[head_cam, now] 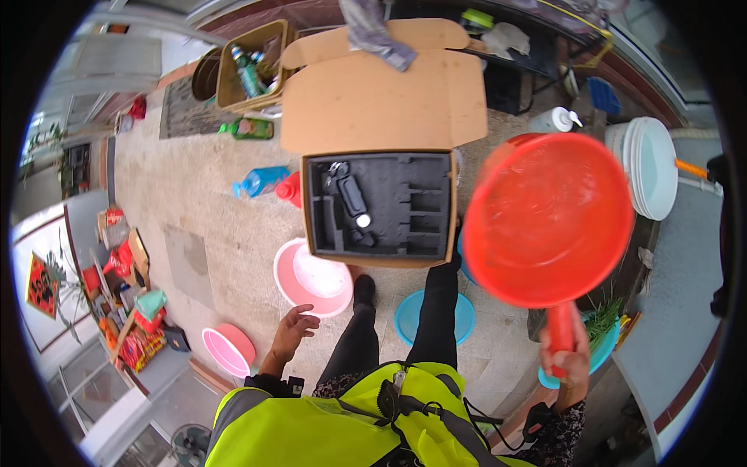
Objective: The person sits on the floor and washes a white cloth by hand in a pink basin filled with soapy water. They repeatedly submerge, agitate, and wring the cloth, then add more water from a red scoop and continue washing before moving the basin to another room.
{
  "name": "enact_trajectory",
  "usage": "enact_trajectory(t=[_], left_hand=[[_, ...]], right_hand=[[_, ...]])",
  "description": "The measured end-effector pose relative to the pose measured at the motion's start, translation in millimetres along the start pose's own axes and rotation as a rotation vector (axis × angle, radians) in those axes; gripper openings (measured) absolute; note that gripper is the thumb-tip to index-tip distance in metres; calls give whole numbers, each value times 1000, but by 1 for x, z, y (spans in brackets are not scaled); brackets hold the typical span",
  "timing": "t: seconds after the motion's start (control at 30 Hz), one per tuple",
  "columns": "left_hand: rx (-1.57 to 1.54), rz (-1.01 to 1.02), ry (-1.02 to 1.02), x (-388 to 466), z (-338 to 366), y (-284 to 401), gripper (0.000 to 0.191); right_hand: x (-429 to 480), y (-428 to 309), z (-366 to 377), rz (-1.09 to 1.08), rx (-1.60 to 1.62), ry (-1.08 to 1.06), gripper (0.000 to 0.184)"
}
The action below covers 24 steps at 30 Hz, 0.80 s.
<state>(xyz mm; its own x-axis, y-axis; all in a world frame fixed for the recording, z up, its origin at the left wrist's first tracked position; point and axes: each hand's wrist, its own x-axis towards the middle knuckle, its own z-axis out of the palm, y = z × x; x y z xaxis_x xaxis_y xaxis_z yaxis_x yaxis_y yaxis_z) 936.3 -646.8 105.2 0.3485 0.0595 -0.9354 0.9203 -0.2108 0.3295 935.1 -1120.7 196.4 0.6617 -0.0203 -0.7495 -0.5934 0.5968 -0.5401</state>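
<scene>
My right hand (567, 353) grips the handle of a large red plastic water ladle (548, 222), raised well above the floor. Clear water seems to lie in its bowl. My left hand (293, 334) holds nothing, its fingers apart, over the near side of a pink basin (286, 286) with white suds in it. Ahead of me stands an open cardboard box (382, 99) lined with black foam (385, 181), and a small black device (351, 195) lies in the foam. A blue basin (405, 315) sits on the floor, partly hidden by my leg.
White buckets (656, 169) and a pump bottle (551, 120) stand beyond the ladle. Blue (265, 181), red (289, 190) and green (254, 128) bottles are left of the box. Another pink basin (236, 344) is at left. Green stalks (604, 321) fill a blue basin (607, 353) at right.
</scene>
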Motion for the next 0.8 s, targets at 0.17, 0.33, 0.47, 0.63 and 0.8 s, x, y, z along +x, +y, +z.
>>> enact_trajectory(t=[0.17,0.33,0.47,0.63,0.8], left_hand=[[-155,-30,102,-34,-50,-74,37],[-353,-88,248,-69,-101,-164,37],[-521,-176,326,-86,-123,-233,37],[-601,-245,336,-98,-140,-304,38],[-654,-328,356,-94,-154,-351,35]], right_hand=[[44,74,94,382,-336,-435,78],[87,173,185,490,-750,-756,75],[120,276,228,583,-808,-751,74],[159,407,233,532,-1031,-659,74],[176,495,222,-65,-1362,-563,69]])
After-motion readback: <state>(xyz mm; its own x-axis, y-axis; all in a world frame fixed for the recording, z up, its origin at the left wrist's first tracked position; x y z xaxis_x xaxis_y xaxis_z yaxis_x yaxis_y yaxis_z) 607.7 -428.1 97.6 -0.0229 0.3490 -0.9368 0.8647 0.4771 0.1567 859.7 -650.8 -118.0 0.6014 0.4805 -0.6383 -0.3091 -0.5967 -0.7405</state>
